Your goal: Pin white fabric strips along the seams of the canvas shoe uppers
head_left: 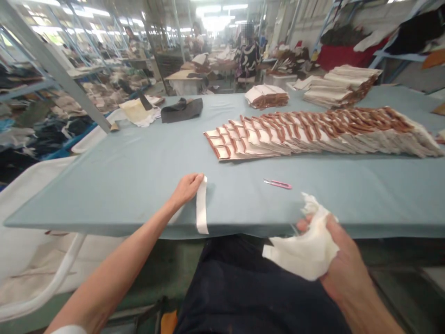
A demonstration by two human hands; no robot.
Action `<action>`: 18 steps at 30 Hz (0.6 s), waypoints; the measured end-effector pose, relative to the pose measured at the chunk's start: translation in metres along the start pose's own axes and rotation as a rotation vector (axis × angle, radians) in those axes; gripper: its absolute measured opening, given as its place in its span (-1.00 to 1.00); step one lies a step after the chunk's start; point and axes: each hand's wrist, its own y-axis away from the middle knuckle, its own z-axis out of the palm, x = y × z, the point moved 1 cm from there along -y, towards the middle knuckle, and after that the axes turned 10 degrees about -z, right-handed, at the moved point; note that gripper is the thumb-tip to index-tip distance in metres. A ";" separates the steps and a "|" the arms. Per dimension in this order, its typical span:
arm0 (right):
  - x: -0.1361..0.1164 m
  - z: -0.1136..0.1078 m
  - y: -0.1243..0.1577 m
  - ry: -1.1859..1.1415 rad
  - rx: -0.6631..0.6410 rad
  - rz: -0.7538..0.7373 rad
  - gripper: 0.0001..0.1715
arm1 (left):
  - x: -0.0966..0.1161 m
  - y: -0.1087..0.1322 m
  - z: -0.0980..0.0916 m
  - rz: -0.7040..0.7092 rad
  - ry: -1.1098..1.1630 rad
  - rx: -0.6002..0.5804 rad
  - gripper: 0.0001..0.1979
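1. the left grip (187, 188) is pinched tight, thumb against fingers, on the upper end of a white strip (201, 208).
2. the strip hangs from those fingertips toward the person, just right of the hand; its lower end reaches the front edge of the counter (132, 171).
3. the right grip (344, 260) is curled around a bunched cream cloth (309, 255), which lies across the palm and fingers.
4. the cloth's ragged end pokes up past the fingers, while a broad flap spreads left of the hand, before the counter's front edge.
5. a pink-handled tool (280, 184) lies on the counter between the two hands, farther from the person than the cloth and touched by neither.
6. beyond it runs a long overlapping row of brown-edged pieces (313, 132), well apart from both hands.
7. behind that row sit a small pile (266, 96) and a taller stack (342, 88); a dark folded cloth (182, 110) lies farther left.
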 end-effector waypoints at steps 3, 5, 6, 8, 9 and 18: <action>0.029 0.022 0.020 0.090 -0.170 0.049 -0.28 | -0.007 -0.015 -0.001 -0.028 -0.039 0.009 -0.57; 0.048 0.040 0.032 0.080 -0.233 0.057 -0.23 | -0.011 -0.018 -0.001 -0.043 -0.041 0.022 -0.56; 0.056 0.050 0.037 0.054 -0.258 0.068 -0.23 | -0.013 -0.019 -0.001 -0.051 -0.036 0.027 -0.56; 0.072 0.071 0.046 0.011 -0.321 0.101 -0.25 | -0.016 -0.020 0.000 -0.075 -0.018 0.026 -0.55; 0.079 0.083 0.050 0.006 -0.355 0.113 -0.24 | -0.018 -0.021 0.001 -0.089 -0.005 0.022 -0.56; 0.125 0.160 0.058 0.041 -0.493 0.226 -0.40 | -0.028 -0.027 0.005 -0.211 0.172 -0.045 -0.58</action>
